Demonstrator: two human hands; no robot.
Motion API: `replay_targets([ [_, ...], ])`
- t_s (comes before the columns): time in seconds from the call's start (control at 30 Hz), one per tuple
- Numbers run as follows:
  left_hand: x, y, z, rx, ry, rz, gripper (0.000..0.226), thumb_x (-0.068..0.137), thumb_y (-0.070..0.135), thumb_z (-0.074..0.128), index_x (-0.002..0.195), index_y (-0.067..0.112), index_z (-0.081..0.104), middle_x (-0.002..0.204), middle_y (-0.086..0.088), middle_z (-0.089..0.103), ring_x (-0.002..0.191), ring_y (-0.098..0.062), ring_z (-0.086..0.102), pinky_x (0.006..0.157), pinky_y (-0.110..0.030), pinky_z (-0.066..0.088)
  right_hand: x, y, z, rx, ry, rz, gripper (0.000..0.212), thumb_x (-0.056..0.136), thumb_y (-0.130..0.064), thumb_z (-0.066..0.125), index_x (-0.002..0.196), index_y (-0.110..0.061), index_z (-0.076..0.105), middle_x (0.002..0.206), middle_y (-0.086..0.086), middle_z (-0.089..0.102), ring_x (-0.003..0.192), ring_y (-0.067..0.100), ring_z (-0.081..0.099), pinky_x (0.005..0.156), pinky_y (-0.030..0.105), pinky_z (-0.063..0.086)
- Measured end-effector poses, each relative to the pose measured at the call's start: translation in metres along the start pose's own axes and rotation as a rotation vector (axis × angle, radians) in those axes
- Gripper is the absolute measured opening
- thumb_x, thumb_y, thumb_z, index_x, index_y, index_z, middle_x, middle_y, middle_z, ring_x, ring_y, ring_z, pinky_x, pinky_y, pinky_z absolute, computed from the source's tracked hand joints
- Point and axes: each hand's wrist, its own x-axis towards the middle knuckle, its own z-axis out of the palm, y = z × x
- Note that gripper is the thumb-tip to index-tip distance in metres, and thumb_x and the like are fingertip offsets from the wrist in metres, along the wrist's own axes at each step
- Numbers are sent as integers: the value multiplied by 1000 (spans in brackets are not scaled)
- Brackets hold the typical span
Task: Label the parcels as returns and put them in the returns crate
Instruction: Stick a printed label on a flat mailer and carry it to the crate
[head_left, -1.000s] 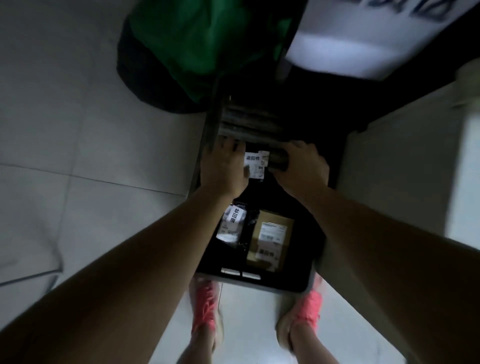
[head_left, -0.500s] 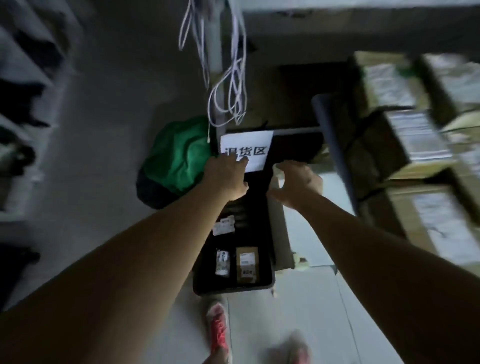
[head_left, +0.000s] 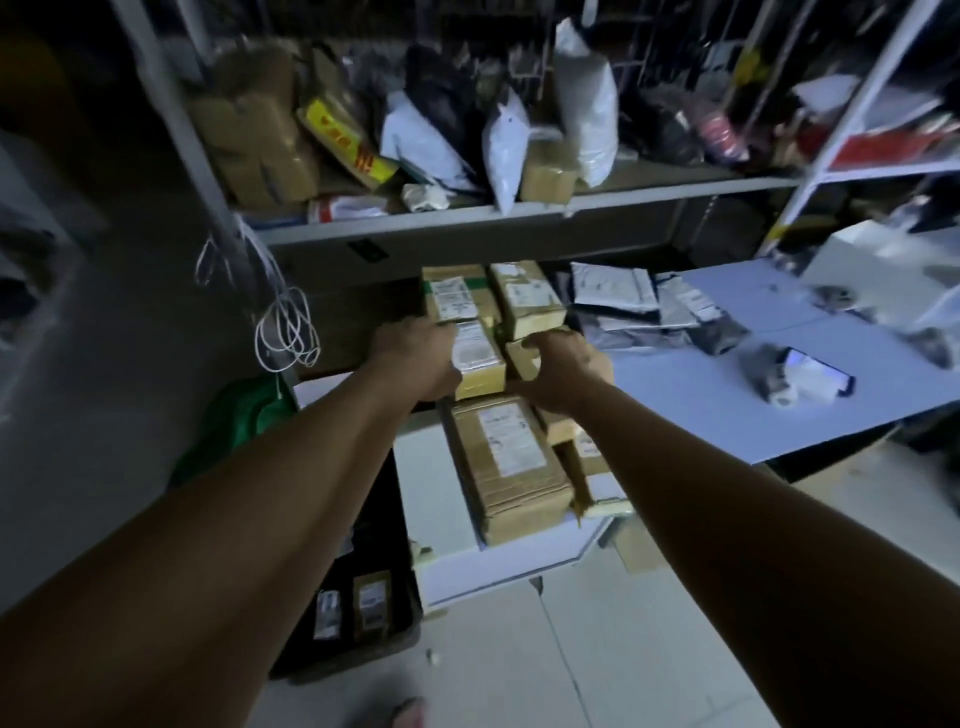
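Note:
A stack of brown cardboard parcels lies on a white table. My left hand is curled against the left side of a labelled parcel at the far end of the stack. On that parcel's right, my right hand curls over cardboard. The fingertips are hidden. The black returns crate stands on the floor at lower left, with two labelled parcels inside.
A metal shelf crowded with boxes and bags runs above the table. To the right a blue table holds grey mailers and a lit phone. A green bag and hanging white cords are at the left.
Both hands left the crate, where they had set down a labelled parcel, and rose to the parcel stack on the table. The view swung up from floor to shelves.

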Motion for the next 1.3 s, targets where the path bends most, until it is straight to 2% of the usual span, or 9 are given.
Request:
replay_targets([
  [0.1, 24, 60, -18, 80, -17, 39, 39, 92, 41, 56, 127, 23, 50, 124, -7, 56, 115, -30, 56, 83, -37, 45, -2, 54, -25, -13, -1, 43, 55, 82, -47, 70, 134, -37, 54, 134, -3, 58, 122, 21, 55, 90, 31, 47],
  [0.3, 112, 146, -11, 115, 3, 120, 36, 93, 37, 56, 125, 21, 54, 122, -7, 53, 115, -30, 56, 78, -37, 42, 35, 157, -51, -44, 14, 133, 57, 83, -46, 69, 135, -31, 54, 138, 0, 55, 127, 23, 52, 97, 35, 48],
  [0.43, 186, 184, 7, -3, 14, 138, 33, 92, 36, 53, 121, 20, 54, 123, -8, 55, 114, -32, 57, 87, -40, 46, 83, 217, -58, -41, 20, 185, 54, 80, -46, 70, 131, -32, 58, 135, -1, 58, 126, 22, 54, 96, 34, 48],
  [0.6, 263, 213, 30, -145, -8, 103, 34, 90, 37, 55, 120, 20, 54, 123, -5, 55, 114, -28, 57, 83, -39, 46, 152, 278, -64, 74, -9, 251, 62, 78, -50, 72, 136, -33, 56, 135, -1, 59, 127, 23, 54, 99, 37, 49],
  [0.83, 364, 229, 61, -191, -86, -45, 52, 94, 37, 54, 142, 20, 44, 139, -9, 50, 123, -31, 53, 89, -42, 47, 267, 352, -38, 227, -65, 229, 59, 80, -39, 74, 135, -26, 57, 127, 1, 64, 113, 21, 61, 89, 30, 50],
  [0.97, 423, 241, 92, -386, -67, -189, 42, 94, 33, 59, 130, 13, 52, 125, -13, 61, 110, -32, 60, 78, -34, 45, 342, 388, -10, 337, -94, 188, 54, 85, -34, 72, 134, -14, 59, 128, 4, 65, 121, 22, 58, 93, 26, 45],
  [1.03, 450, 249, 106, -513, -66, -283, 45, 94, 32, 60, 133, 12, 51, 127, -13, 60, 112, -32, 59, 84, -35, 47, 374, 401, 8, 411, -120, 196, 52, 86, -33, 72, 132, -13, 60, 128, 5, 65, 117, 21, 60, 94, 27, 46],
  [1.13, 481, 255, 121, -614, -42, -427, 55, 95, 36, 58, 143, 15, 41, 140, -11, 54, 123, -32, 55, 97, -39, 48, 407, 410, 29, 439, -149, 205, 41, 87, -35, 68, 119, -10, 67, 111, 8, 71, 103, 23, 65, 78, 23, 44],
  [1.3, 506, 270, 138, -663, 24, -606, 45, 96, 28, 62, 135, 10, 50, 131, -11, 59, 117, -30, 59, 82, -29, 44, 435, 419, 48, 579, -144, 298, 41, 80, -26, 72, 118, -14, 65, 104, 4, 69, 93, 23, 65, 68, 23, 44],
])
